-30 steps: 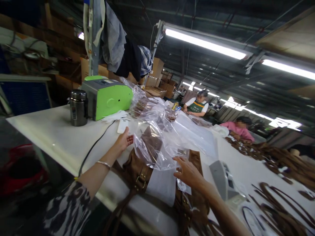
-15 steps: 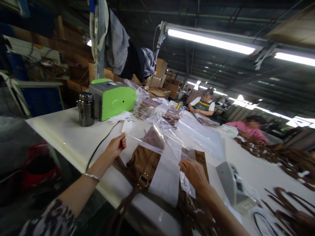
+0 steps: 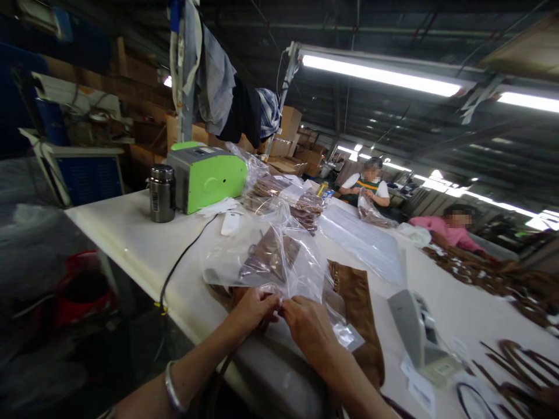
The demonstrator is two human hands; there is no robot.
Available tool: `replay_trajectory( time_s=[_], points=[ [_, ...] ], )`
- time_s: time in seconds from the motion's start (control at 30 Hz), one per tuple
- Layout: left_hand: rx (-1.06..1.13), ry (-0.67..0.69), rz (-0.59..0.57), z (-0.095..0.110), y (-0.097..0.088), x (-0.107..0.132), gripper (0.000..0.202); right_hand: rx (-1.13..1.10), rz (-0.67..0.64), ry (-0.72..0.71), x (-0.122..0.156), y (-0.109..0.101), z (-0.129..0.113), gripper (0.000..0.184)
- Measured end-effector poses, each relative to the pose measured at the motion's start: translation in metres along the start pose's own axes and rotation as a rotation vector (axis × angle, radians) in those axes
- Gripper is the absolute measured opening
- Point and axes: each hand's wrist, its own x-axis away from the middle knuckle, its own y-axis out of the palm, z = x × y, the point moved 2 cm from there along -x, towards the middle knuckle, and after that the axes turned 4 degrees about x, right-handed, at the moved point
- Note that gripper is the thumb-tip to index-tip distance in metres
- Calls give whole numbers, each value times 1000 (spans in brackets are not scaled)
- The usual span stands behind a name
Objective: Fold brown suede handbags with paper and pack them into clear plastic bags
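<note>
Plastic [image 3: 305, 262] on the table [image 3: 122, 227] covers only some brown material [image 3: 267, 253]; left hand [image 3: 253, 311] and right hand [image 3: 308, 326] apparently pinch its six-o'clock edge, while a brown panel [image 3: 360, 317] at three o'clock lies uncovered.

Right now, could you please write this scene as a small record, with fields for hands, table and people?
Left hand: pinching near edge of clear, crinkled plastic film
Right hand: pinching the same film, close beside the left
Right of hands: flat brown leather-like panel
Table: white-topped; bears boxy green-and-grey machine beside dark metallic cylindrical flask
People: person with white sleeves and person in pink, both farther back
</note>
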Motion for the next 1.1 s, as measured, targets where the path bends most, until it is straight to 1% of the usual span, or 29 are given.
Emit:
replay_trajectory(
  time_s=[0.07,0.1,0.2,0.23,0.27,0.37,0.43,0.5,0.53,0.57,0.63,0.7,0.73,0.77,0.83,0.9,0.93,0.97,1.03,1.1],
  points=[
    [-20,39,49,1,-4,0,48,36,46,52,-1,0,-1,19],
    [-13,57,42,3,-4,1,46,35,78,78,-3,-1,0,17],
    [3,119,-74,12,1,6,41,7,137,110,-9,-3,4,15],
    [-9,141,-83,14,4,6,38,-18,138,117,-10,-4,5,15],
    [-23,158,-61,15,5,6,34,-63,134,125,-12,-5,6,16],
    [-28,146,100,11,5,0,34,-328,94,192,-12,-9,12,19],
    [-42,107,160,6,2,-3,34,-556,81,252,-11,-14,22,24],
    [-110,53,205,1,-2,-2,31,-795,127,318,-10,-20,35,30],
    [-180,40,211,-1,-4,1,29,-921,171,354,-10,-23,42,33],
    [-284,56,204,-2,-4,5,25,-1050,218,393,-11,-26,47,35],
    [-579,158,153,-2,-4,15,16,-1260,295,484,-14,-33,53,39],
    [-857,275,102,0,-2,27,10,-1370,360,549,-21,-38,53,40],
    [-936,294,98,1,-3,31,10,-1388,394,566,-24,-41,52,40],
    [-969,285,111,2,-4,35,10,-1386,431,575,-28,-43,50,38],
    [-947,245,134,6,-7,39,10,-1365,498,575,-34,-44,47,36],
    [-937,228,139,10,-8,40,11,-1357,522,571,-39,-44,45,33],
    [-980,230,127,10,-7,41,11,-1361,523,566,-41,-43,44,32],
    [-1056,239,101,9,-6,41,11,-1369,523,560,-44,-44,45,31],
    [-1249,280,11,2,-2,44,18,-1386,548,549,-48,-50,49,31],
    [-1381,316,-108,-10,0,51,27,-1393,625,546,-51,-63,59,31]
  ],
)
